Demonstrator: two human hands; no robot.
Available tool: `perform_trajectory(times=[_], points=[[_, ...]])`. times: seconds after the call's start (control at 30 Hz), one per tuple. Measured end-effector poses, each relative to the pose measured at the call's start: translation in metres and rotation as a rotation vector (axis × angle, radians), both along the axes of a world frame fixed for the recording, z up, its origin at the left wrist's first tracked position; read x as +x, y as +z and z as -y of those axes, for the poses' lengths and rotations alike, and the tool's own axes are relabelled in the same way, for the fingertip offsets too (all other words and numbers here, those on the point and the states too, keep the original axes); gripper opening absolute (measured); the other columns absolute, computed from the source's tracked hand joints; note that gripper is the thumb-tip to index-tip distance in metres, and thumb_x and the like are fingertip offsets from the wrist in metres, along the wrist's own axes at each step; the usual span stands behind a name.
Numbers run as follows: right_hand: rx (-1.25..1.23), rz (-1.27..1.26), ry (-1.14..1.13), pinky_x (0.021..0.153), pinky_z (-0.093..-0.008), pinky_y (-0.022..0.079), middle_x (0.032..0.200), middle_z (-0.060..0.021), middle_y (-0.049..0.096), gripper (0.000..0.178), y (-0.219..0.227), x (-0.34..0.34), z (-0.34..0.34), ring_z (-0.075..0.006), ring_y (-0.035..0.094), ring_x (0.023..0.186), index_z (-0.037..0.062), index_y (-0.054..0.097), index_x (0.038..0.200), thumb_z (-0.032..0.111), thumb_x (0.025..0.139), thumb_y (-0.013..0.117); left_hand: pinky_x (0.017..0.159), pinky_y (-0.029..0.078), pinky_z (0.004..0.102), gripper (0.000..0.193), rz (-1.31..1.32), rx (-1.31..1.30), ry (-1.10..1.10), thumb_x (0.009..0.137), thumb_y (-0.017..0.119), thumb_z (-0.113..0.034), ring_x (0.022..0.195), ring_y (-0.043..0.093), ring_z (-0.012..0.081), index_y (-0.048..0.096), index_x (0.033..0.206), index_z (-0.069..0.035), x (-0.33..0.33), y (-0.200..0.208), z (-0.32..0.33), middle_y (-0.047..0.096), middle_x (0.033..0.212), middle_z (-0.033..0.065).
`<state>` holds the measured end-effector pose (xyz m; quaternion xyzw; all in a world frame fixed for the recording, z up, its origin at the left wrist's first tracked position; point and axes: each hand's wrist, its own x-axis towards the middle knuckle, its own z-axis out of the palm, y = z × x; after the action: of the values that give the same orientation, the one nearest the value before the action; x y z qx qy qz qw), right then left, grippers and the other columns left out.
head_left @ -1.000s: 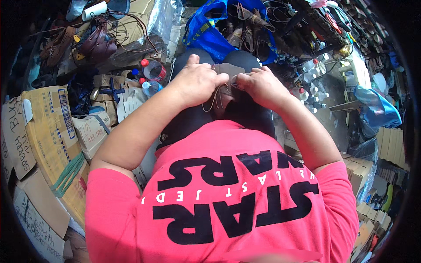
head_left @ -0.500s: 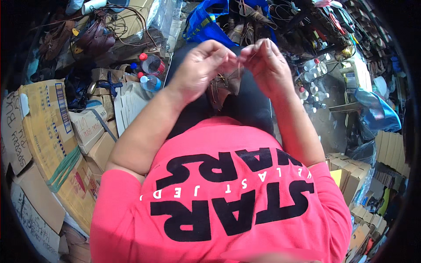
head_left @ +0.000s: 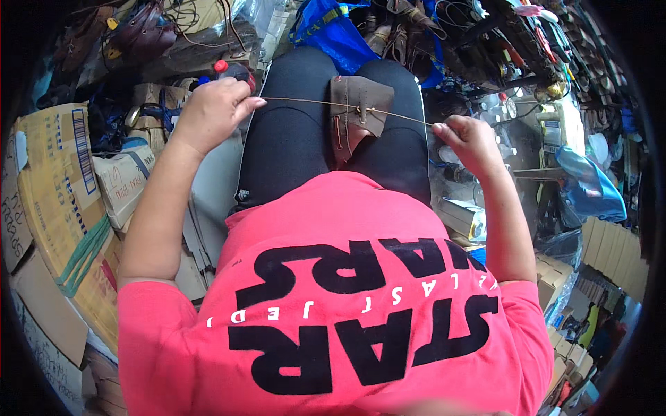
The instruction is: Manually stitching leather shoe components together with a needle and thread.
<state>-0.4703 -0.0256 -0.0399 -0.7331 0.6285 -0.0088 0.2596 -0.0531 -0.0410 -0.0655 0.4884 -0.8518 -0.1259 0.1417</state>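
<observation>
A small brown leather piece (head_left: pixel 357 114) rests between my knees on my black trousers. A thin tan thread (head_left: pixel 305 102) runs through it and stretches taut to both sides. My left hand (head_left: pixel 211 111) pinches one end of the thread out past my left thigh. My right hand (head_left: pixel 472 142) grips the other end out past my right thigh. Both hands are closed and held wide apart.
Cardboard boxes (head_left: pixel 52 187) are stacked on my left. A blue bag (head_left: pixel 333 35) and brown leather shoes (head_left: pixel 142 31) lie ahead. A red-capped bottle (head_left: pixel 232 71) stands near my left hand. Cluttered shelves with bottles and tools (head_left: pixel 541 90) fill the right side.
My hands were close together over the leather piece; they have pulled apart sideways, drawing the thread tight through it.
</observation>
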Motion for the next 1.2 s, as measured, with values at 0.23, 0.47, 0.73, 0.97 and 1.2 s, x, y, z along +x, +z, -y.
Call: perform_trajectory(times=[0.23,0.47,0.73,0.97,1.2], points=[[-0.382,-0.08,0.171,0.06,-0.0453,0.043,0.066,-0.0135,0.054,0.038,-0.044,-0.032,-0.02,-0.0352,0.056,0.066,0.0042,0.05,0.069,0.034,0.091,0.061,0.062,0.041,0.0435,0.028,0.051,-0.086,-0.007,0.089,0.063,-0.024,0.068,0.051,0.0358,0.052,0.076,-0.002,0.041,-0.022,-0.011,0.048,0.069,0.0146],[-0.042,0.531,-0.125,0.081,-0.0332,0.05,0.102,-0.0129,0.069,0.045,-0.03,-0.003,0.023,-0.019,0.066,0.09,0.0067,0.066,0.114,0.041,0.085,0.07,0.077,0.047,0.0337,0.036,-0.288,0.186,0.093,0.083,0.07,-0.028,0.082,0.059,0.0242,0.067,0.117,-0.016,-0.002,-0.017,0.024,0.06,0.089,0.0085],[0.022,-0.106,0.592,0.077,-0.0387,0.051,0.09,-0.0208,0.068,0.047,0.007,0.074,0.103,-0.0342,0.067,0.087,0.0083,0.07,0.107,0.038,0.072,0.077,0.098,0.044,0.04,0.073,0.234,0.437,-0.371,0.069,0.08,-0.042,0.117,0.056,0.0331,0.056,0.133,-0.016,-0.114,0.01,0.097,0.059,0.125,0.0153],[-0.096,0.049,0.425,0.072,-0.0389,0.051,0.084,-0.0171,0.067,0.04,-0.013,0.078,0.067,-0.033,0.067,0.082,0.0036,0.066,0.096,0.027,0.067,0.081,0.086,0.049,0.0401,0.058,-0.026,0.468,-0.471,0.062,0.084,-0.029,0.098,0.063,0.0343,0.064,0.109,-0.004,-0.127,-0.005,0.085,0.066,0.102,0.017],[-0.166,0.268,0.205,0.069,-0.0358,0.048,0.087,-0.0142,0.06,0.037,-0.026,0.058,0.036,-0.0281,0.06,0.078,0.007,0.063,0.116,0.014,0.08,0.07,0.071,0.048,0.0363,0.042,-0.262,0.321,-0.308,0.058,0.085,-0.022,0.081,0.061,0.0291,0.061,0.087,-0.003,-0.138,-0.019,0.077,0.062,0.082,0.0134]])
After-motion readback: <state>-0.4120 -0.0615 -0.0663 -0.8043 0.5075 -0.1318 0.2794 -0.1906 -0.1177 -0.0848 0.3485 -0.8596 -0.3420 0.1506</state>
